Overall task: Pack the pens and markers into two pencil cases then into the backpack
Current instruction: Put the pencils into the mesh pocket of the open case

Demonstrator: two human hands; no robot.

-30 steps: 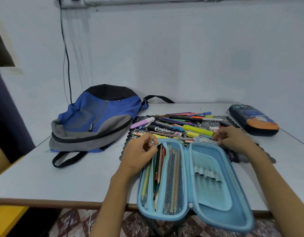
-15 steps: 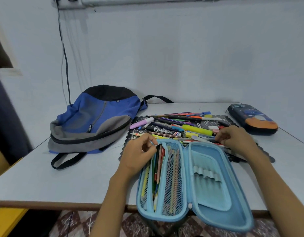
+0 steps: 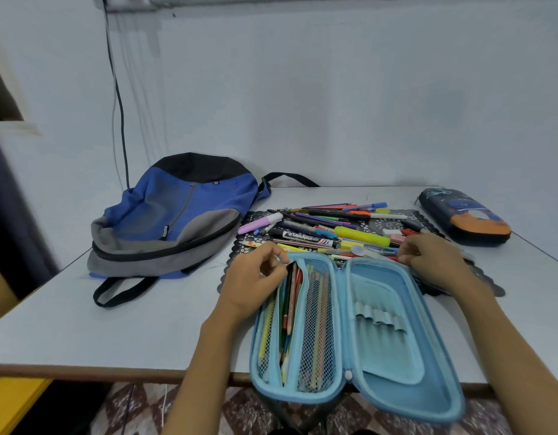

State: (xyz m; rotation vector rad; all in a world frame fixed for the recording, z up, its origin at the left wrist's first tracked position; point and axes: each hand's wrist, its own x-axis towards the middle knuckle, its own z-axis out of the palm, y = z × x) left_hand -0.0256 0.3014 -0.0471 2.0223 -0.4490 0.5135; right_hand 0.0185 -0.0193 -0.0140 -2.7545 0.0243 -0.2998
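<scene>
A light blue pencil case point(image 3: 393, 365) lies open at the table's near edge, its left half holding several pencils behind a mesh flap. My left hand point(image 3: 252, 284) pinches the top of that mesh flap at the case's far left corner. My right hand point(image 3: 434, 262) rests on the near right end of the pile of pens and markers point(image 3: 334, 230), fingers closed around some pens there. A second, dark blue and orange pencil case point(image 3: 466, 218) sits zipped shut at the far right. The blue and grey backpack point(image 3: 174, 215) lies flat at the left.
The pens lie on a black lace-edged mat point(image 3: 484, 287). The white table point(image 3: 99, 324) ends close to me, and the open case overhangs its front edge. A black cable point(image 3: 121, 114) hangs down the wall behind the backpack. Something yellow point(image 3: 17, 403) sits low left.
My right hand has shifted slightly along the near edge of the pen pile. My left hand stays on the mesh flap.
</scene>
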